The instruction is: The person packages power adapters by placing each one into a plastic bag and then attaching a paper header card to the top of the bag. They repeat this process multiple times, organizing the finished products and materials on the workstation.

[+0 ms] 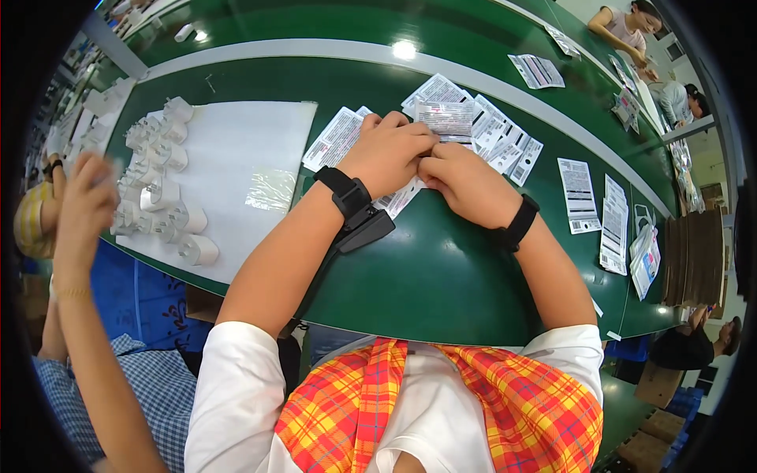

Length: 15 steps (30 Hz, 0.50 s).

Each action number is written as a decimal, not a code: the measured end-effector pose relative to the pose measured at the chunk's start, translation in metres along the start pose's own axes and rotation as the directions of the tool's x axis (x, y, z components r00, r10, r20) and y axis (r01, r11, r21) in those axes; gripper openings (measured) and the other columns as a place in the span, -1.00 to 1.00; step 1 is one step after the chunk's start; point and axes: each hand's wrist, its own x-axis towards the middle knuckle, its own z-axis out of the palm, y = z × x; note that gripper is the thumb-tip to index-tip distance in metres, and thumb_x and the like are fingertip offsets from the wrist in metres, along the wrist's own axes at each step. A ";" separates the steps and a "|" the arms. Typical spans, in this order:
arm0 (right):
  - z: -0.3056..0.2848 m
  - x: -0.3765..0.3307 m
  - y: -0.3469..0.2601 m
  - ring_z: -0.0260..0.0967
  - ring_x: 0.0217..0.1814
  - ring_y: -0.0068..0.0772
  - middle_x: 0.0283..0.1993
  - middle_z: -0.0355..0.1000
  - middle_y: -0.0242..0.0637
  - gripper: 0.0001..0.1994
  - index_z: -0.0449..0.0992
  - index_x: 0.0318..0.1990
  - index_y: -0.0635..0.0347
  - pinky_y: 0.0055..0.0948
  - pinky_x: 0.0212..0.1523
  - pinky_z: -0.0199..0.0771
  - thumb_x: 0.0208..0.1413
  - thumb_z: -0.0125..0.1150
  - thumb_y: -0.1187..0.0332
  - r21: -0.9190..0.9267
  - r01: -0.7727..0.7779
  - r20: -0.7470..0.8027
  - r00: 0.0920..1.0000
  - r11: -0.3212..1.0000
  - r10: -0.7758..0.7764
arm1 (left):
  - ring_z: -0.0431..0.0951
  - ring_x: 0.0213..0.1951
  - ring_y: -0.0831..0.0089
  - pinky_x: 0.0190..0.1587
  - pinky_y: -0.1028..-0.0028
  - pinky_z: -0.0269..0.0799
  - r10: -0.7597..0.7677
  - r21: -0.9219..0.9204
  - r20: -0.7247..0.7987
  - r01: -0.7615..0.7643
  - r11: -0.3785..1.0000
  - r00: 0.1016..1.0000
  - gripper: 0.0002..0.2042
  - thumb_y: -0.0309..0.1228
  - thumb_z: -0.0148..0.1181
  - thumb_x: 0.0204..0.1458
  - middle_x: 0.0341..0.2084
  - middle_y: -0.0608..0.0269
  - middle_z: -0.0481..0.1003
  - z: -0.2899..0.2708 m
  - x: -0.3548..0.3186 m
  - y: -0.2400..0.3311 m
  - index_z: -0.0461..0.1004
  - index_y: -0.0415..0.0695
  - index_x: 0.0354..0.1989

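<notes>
My left hand (pixel 388 154) and my right hand (pixel 471 183) meet over the green table, fingers bent and tips pinched together. Between them they grip the lower edge of a shiny printed packet (pixel 448 118), its text side up; their fingers partly hide it. Another white printed packet (pixel 400 199) pokes out beneath my hands. More flat packets (pixel 505 130) lie fanned beyond my right hand, and one packet (pixel 337 135) lies left of my left hand. A black device (pixel 364 230) is strapped at my left wrist, and a black band (pixel 520 223) circles my right wrist.
Several white plug adapters (pixel 162 169) stand on a white sheet (pixel 252 130) at the left, with a clear film piece (pixel 272 188). Packet stacks (pixel 613 229) lie to the right, near brown cardboard (pixel 694 260). A co-worker's hand (pixel 88 193) is raised at far left.
</notes>
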 end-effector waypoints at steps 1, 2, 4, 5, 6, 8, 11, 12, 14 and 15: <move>-0.004 -0.001 0.003 0.31 -0.21 -0.05 -0.34 0.37 -0.17 -0.96 0.43 -0.38 0.25 -0.21 -0.21 0.34 0.00 0.09 0.57 0.001 0.046 0.050 0.998 0.999 -0.046 | 0.34 0.04 0.32 0.10 0.24 0.05 -0.001 0.008 0.009 0.000 1.000 1.000 -0.72 -0.40 0.16 0.05 -0.06 0.50 0.51 0.000 0.001 0.003 0.52 0.08 -0.03; -0.008 -0.004 0.004 0.30 -0.22 -0.04 -0.33 0.35 -0.17 -0.96 0.40 -0.38 0.25 -0.22 -0.22 0.32 0.00 0.07 0.59 0.002 0.090 0.099 0.991 0.996 -0.089 | 0.34 0.04 0.32 0.10 0.24 0.05 0.001 0.014 0.017 -0.001 1.000 1.000 -0.72 -0.40 0.16 0.05 -0.05 0.51 0.51 0.000 0.002 0.006 0.53 0.08 -0.03; -0.018 -0.021 0.005 0.28 -0.22 -0.04 -0.34 0.33 -0.17 -0.94 0.39 -0.37 0.25 -0.23 -0.23 0.31 0.00 0.06 0.59 0.038 0.097 0.082 0.992 0.995 -0.100 | 0.34 0.04 0.32 0.11 0.23 0.05 0.008 0.024 0.025 -0.009 1.000 1.000 -0.72 -0.40 0.15 0.05 -0.05 0.51 0.51 0.001 0.002 0.007 0.53 0.07 -0.03; -0.026 -0.035 0.005 0.26 -0.23 -0.05 -0.34 0.30 -0.17 -0.93 0.37 -0.35 0.25 -0.24 -0.23 0.30 -0.01 0.05 0.60 0.074 0.114 0.071 0.990 0.991 -0.120 | 0.34 0.03 0.31 0.11 0.21 0.06 0.032 -0.013 0.002 -0.032 0.999 0.999 -0.73 -0.38 0.17 0.04 -0.05 0.51 0.51 0.004 0.001 0.004 0.54 0.08 -0.05; -0.034 -0.049 0.004 0.24 -0.24 -0.06 -0.34 0.27 -0.17 -0.91 0.36 -0.33 0.25 -0.25 -0.23 0.29 -0.01 0.03 0.61 0.113 0.138 0.065 0.987 0.984 -0.146 | 0.35 0.01 0.30 0.11 0.18 0.06 0.047 -0.048 -0.023 -0.048 0.998 0.999 -0.74 -0.35 0.19 0.03 -0.04 0.51 0.51 0.004 -0.003 0.000 0.55 0.09 -0.07; -0.064 -0.107 0.009 0.27 -0.24 -0.19 -0.31 0.29 -0.19 -0.91 0.37 -0.27 0.25 -0.33 -0.20 0.31 0.05 0.04 0.59 0.152 -0.110 -0.062 0.991 0.982 0.121 | 0.36 -0.01 0.28 0.11 0.16 0.07 0.051 -0.080 -0.049 -0.055 0.995 0.997 -0.75 -0.32 0.21 0.02 -0.04 0.51 0.52 0.002 -0.010 -0.005 0.56 0.09 -0.09; -0.096 -0.262 0.005 0.18 -0.20 -0.63 -0.22 0.22 -0.49 -0.90 0.38 -0.13 0.24 -0.62 -0.17 0.25 0.22 0.05 0.51 0.499 -0.494 -0.449 0.555 0.712 0.700 | 0.37 -0.03 0.30 0.11 0.19 0.06 0.038 -0.143 -0.019 -0.040 0.989 0.999 -0.69 -0.31 0.28 -0.06 -0.02 0.47 0.53 -0.009 -0.007 0.005 0.56 0.05 -0.08; -0.111 -0.316 0.004 0.14 -0.31 -0.64 -0.28 0.20 -0.45 -0.91 0.34 -0.18 0.20 -0.63 -0.25 0.21 0.18 0.07 0.49 0.425 -0.575 -0.514 0.483 0.699 0.709 | 0.37 -0.03 0.30 0.11 0.19 0.06 0.037 -0.155 -0.024 -0.040 0.987 0.999 -0.69 -0.31 0.28 -0.06 -0.02 0.47 0.53 -0.010 -0.006 0.007 0.56 0.05 -0.08; -0.100 -0.409 -0.005 0.14 -0.32 -0.67 -0.27 0.20 -0.47 -0.75 0.36 -0.03 0.17 -0.67 -0.30 0.16 0.13 0.12 0.48 0.628 -0.460 -0.533 0.334 0.628 0.778 | 0.37 -0.04 0.31 0.10 0.21 0.07 0.001 -0.160 -0.015 -0.004 0.987 1.000 -0.68 -0.31 0.31 -0.12 -0.09 0.43 0.55 -0.013 0.001 0.013 0.57 0.03 -0.12; -0.091 -0.451 -0.011 0.15 -0.31 -0.68 -0.25 0.21 -0.48 -0.70 0.35 0.01 0.16 -0.68 -0.30 0.17 0.11 0.13 0.49 0.663 -0.474 -0.508 0.284 0.579 0.814 | 0.37 -0.05 0.31 0.09 0.22 0.07 -0.021 -0.169 -0.014 0.018 0.985 1.000 -0.68 -0.31 0.33 -0.14 -0.13 0.41 0.56 -0.012 0.002 0.013 0.57 0.01 -0.14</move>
